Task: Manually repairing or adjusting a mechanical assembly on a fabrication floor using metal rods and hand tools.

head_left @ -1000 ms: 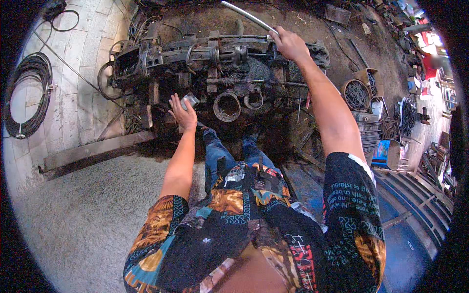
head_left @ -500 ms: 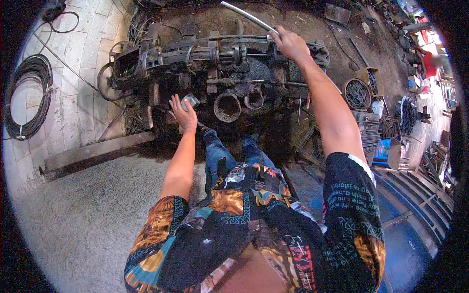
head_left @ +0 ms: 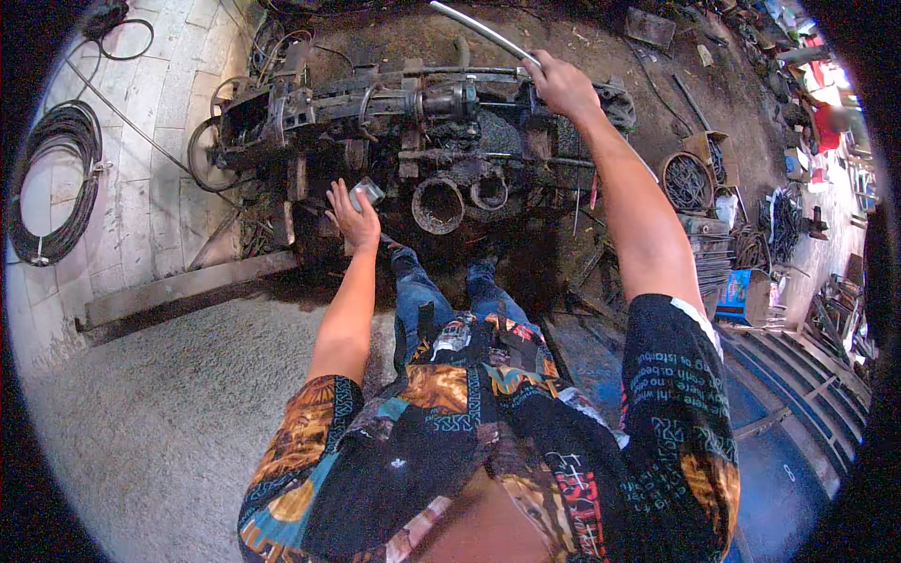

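A large dark, greasy machine (head_left: 375,108) lies across in front of me. Above its right part, my right hand (head_left: 566,86) is closed round the lower end of a bare silver metal rod (head_left: 483,31), which slants up and to the left. My left hand (head_left: 354,220) is at the machine's near side with its fingers stretched out. By its thumb is a small, shiny, squarish block (head_left: 370,192); the hand seems to touch it, and whether it is fixed to the machine I cannot tell. Two round open pipe ends (head_left: 438,205) face me, right of that hand.
A coil of black cable (head_left: 58,183) lies on the pale tiles at left. A spoked wheel (head_left: 211,155) sits at the machine's left end. To the right stand a round basket of metal scraps (head_left: 687,181), a blue box (head_left: 744,295) and a metal grating (head_left: 798,375).
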A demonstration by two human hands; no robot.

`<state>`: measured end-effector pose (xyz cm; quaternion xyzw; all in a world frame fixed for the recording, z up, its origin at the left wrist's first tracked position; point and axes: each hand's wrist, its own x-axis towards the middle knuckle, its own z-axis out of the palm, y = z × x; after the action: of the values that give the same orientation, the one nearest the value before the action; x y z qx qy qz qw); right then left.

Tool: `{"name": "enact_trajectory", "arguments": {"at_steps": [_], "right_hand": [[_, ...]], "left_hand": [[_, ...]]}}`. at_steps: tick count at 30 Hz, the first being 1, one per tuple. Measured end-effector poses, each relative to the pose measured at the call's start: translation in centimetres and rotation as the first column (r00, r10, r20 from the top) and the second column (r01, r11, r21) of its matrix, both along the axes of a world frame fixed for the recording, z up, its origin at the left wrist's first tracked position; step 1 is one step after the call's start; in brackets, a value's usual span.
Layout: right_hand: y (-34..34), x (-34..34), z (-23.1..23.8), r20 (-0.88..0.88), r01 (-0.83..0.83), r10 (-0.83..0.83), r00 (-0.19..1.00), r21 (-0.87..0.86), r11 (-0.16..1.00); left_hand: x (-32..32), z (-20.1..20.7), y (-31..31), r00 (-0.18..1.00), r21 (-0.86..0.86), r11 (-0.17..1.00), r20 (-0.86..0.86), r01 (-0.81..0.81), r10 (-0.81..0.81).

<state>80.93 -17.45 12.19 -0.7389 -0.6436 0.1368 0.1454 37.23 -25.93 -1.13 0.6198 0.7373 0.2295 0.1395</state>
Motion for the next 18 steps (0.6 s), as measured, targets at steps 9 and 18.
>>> {"name": "enact_trajectory", "arguments": {"at_steps": [9,18], "right_hand": [[0.06,0.21,-0.37,-0.025,0.003,-0.003,1.0,0.02,1.0],[-0.12,0.11,-0.09,-0.015,0.014,-0.013,1.0,0.014,1.0]], "left_hand": [[-0.18,-0.26,0.11,1.0,0.015,1.0,-0.031,0.008,-0.007],[-0.26,-0.33,0.05,1.0,0.031,0.999,-0.018,0.014,-0.014]]}}
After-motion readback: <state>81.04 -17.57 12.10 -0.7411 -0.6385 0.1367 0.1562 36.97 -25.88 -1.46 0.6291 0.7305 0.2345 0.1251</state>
